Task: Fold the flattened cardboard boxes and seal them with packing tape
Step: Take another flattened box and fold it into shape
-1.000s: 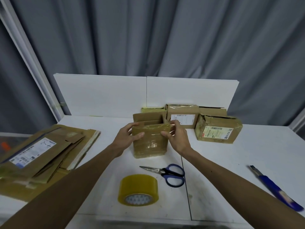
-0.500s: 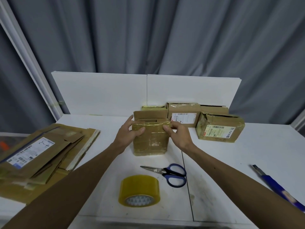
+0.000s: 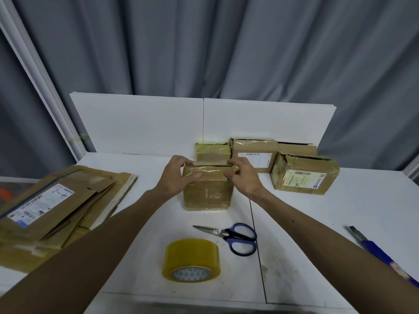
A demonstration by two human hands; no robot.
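Head view: a small cardboard box (image 3: 207, 189) wrapped in glossy tape stands upright at the middle of the white counter (image 3: 317, 223). The left hand (image 3: 175, 175) grips its upper left corner, fingers curled over the top and thumb pressed on the front face. The right hand (image 3: 243, 176) pinches the upper right edge. Nearer the person lie a roll of packing tape (image 3: 191, 259) and blue-handled scissors (image 3: 233, 237). A stack of flattened boxes (image 3: 56, 207) lies at the left, sealed boxes (image 3: 305, 175) stand behind at the right, and a blue utility knife (image 3: 381, 252) lies at the far right.
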